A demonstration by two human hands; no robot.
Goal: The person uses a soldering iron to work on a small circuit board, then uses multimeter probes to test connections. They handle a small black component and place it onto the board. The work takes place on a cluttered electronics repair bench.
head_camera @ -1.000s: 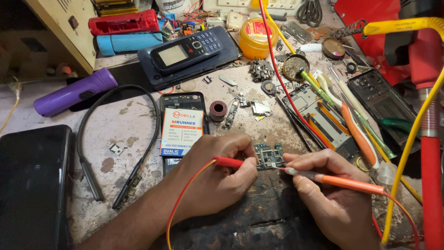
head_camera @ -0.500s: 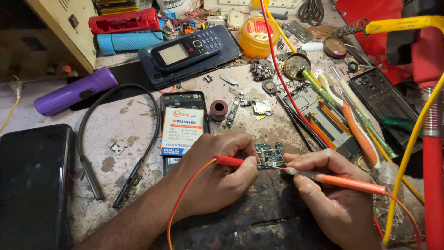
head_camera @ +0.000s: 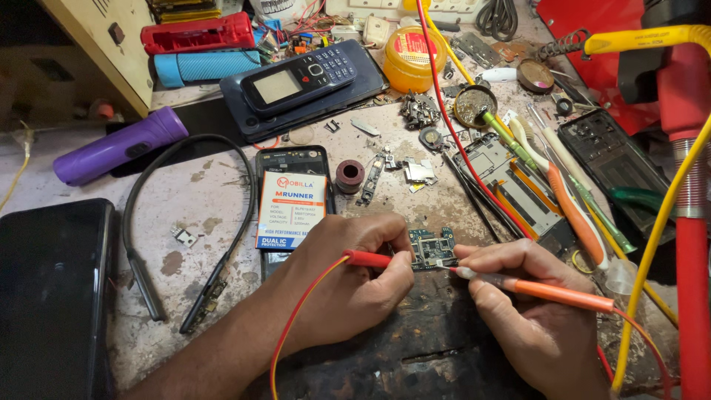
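At the near centre of the worn, stained bench (head_camera: 222, 200), a small blue-green printed circuit board (head_camera: 432, 248) lies flat between both hands. Left hand (head_camera: 348, 285): fingers clamped on a red test probe (head_camera: 368, 258), tip meeting the board's left edge. Right hand (head_camera: 529, 311): fingers clamped on an orange test probe (head_camera: 548, 290), its pale tip touching the board's right edge. Both wrists rest on the dark scorched mat (head_camera: 415, 348); this bracing looks advisable for steady contact. Hold each tip on a single pad, avoid bridging neighbouring contacts, and apply light pressure so the loose board does not slide. Route the red lead (head_camera: 296, 326) away from the board. A phone with a white-labelled battery (head_camera: 291, 210) lies just beyond the left hand.
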